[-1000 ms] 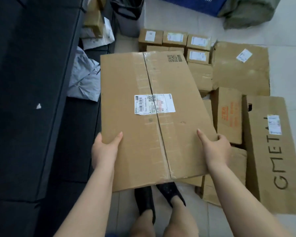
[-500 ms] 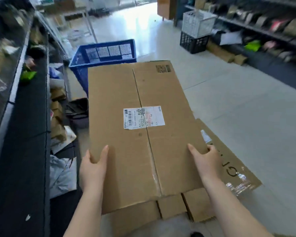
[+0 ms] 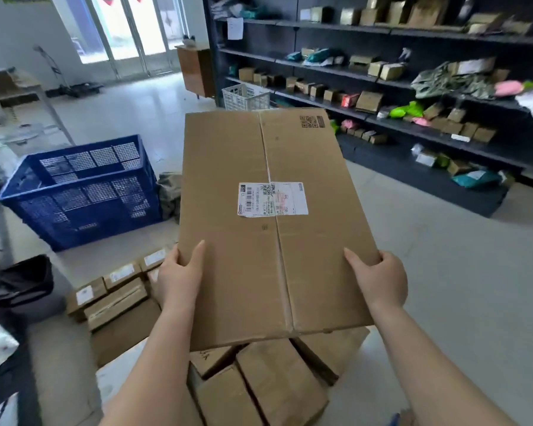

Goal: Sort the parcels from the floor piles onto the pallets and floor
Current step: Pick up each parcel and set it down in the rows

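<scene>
A single head-worn camera looks forward and down, close over the fingers (image 3: 197, 256) gripping a box (image 3: 268, 229), shelves (image 3: 382, 96) beyond the fingertips.

No wording can be read; a white shipping label (image 3: 273, 199) with barcode and a printed QR code (image 3: 310, 121) are borne by the carried cardboard box (image 3: 243, 272), both illegible.

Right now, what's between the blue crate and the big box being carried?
In the head view, a crumpled olive-green bag lies on the floor between the blue crate and the carried box.
</scene>
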The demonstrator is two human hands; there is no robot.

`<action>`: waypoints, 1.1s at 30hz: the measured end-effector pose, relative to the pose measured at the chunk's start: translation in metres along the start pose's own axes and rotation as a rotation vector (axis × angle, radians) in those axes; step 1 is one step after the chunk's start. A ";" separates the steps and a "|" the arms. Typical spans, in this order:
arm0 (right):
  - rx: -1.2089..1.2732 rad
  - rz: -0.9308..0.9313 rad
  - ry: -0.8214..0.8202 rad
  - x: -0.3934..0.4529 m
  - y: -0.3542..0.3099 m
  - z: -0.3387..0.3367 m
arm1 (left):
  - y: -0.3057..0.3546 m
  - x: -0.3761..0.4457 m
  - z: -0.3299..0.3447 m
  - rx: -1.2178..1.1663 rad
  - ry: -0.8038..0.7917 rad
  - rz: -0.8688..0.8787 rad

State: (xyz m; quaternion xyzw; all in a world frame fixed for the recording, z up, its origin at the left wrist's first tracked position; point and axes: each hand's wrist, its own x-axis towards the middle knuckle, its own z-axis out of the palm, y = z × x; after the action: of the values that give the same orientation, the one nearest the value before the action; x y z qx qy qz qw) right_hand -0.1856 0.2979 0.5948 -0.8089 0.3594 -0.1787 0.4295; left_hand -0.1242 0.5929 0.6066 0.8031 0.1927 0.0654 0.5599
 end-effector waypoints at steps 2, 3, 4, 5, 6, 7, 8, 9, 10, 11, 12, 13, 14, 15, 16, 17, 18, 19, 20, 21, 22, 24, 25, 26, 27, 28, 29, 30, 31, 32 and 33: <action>-0.008 -0.002 0.045 0.015 0.001 -0.017 | 0.010 -0.002 0.022 -0.011 -0.038 0.008; -0.016 -0.005 0.065 0.021 0.001 -0.025 | 0.015 -0.002 0.033 -0.019 -0.058 0.016; -0.023 -0.005 0.086 0.027 0.001 -0.032 | 0.020 -0.002 0.043 -0.029 -0.075 0.021; -0.030 -0.001 0.114 0.032 0.001 -0.039 | 0.025 0.000 0.053 -0.042 -0.089 0.021; -0.037 0.006 0.145 0.037 0.001 -0.046 | 0.030 0.002 0.063 -0.054 -0.109 0.026; -0.039 0.017 0.181 0.042 0.001 -0.053 | 0.037 0.003 0.072 -0.065 -0.138 0.044; -0.039 0.030 0.216 0.046 0.001 -0.060 | 0.046 0.004 0.082 -0.073 -0.167 0.061; -0.037 0.044 0.245 0.051 0.002 -0.067 | 0.055 0.006 0.092 -0.085 -0.194 0.069; -0.036 0.056 0.266 0.056 0.004 -0.073 | 0.064 0.007 0.102 -0.096 -0.215 0.077; -0.032 0.066 0.283 0.062 0.007 -0.079 | 0.072 0.008 0.113 -0.106 -0.233 0.087; -0.023 0.076 0.303 0.068 0.009 -0.084 | 0.080 0.009 0.125 -0.120 -0.253 0.103; -0.011 0.089 0.330 0.074 0.012 -0.089 | 0.089 0.009 0.137 -0.123 -0.276 0.120; 0.004 0.103 0.360 0.082 0.016 -0.094 | 0.099 0.009 0.149 -0.121 -0.296 0.147; 0.019 0.115 0.388 0.089 0.021 -0.099 | 0.107 0.009 0.162 -0.116 -0.315 0.169; 0.032 0.127 0.411 0.097 0.026 -0.104 | 0.114 0.009 0.175 -0.105 -0.331 0.181; 0.046 0.138 0.431 0.105 0.031 -0.110 | 0.122 0.008 0.190 -0.097 -0.345 0.189; 0.063 0.151 0.448 0.114 0.037 -0.115 | 0.130 0.007 0.204 -0.094 -0.360 0.203; 0.083 0.161 0.466 0.125 0.043 -0.121 | 0.137 0.005 0.220 -0.087 -0.374 0.215; 0.102 0.169 0.481 0.138 0.050 -0.128 | 0.144 0.004 0.239 -0.081 -0.392 0.232; 0.120 0.176 0.493 0.152 0.057 -0.135 | 0.153 0.000 0.259 -0.068 -0.410 0.251; 0.137 0.187 0.503 0.169 0.065 -0.142 | 0.161 -0.003 0.280 -0.055 -0.419 0.274; 0.172 0.210 0.528 0.207 0.081 -0.160 | 0.178 -0.009 0.328 -0.042 -0.425 0.289; 0.192 0.224 0.540 0.228 0.089 -0.169 | 0.189 -0.013 0.353 -0.036 -0.431 0.292; 0.213 0.234 0.549 0.250 0.096 -0.179 | 0.201 -0.017 0.380 -0.031 -0.442 0.301; 0.235 0.241 0.556 0.272 0.103 -0.189 | 0.213 -0.020 0.407 -0.025 -0.456 0.315; 0.257 0.253 0.560 0.295 0.110 -0.201 | 0.227 -0.023 0.433 -0.014 -0.467 0.331; 0.276 0.261 0.562 0.319 0.116 -0.213 | 0.241 -0.028 0.459 -0.010 -0.477 0.338; 0.293 0.268 0.561 0.341 0.122 -0.224 | 0.255 -0.033 0.484 -0.014 -0.487 0.344; 0.306 0.276 0.563 0.362 0.126 -0.236 | 0.269 -0.037 0.507 -0.016 -0.495 0.347; 0.315 0.281 0.570 0.382 0.130 -0.248 | 0.283 -0.042 0.530 -0.018 -0.503 0.356; 0.324 0.285 0.586 0.399 0.134 -0.260 | 0.296 -0.046 0.551 -0.014 -0.516 0.359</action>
State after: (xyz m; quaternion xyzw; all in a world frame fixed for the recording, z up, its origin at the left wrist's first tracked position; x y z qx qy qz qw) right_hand -0.1281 -0.1928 0.6237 -0.5866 0.5436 -0.3958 0.4514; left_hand 0.0798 0.0056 0.6844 0.8105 -0.1013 -0.0412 0.5755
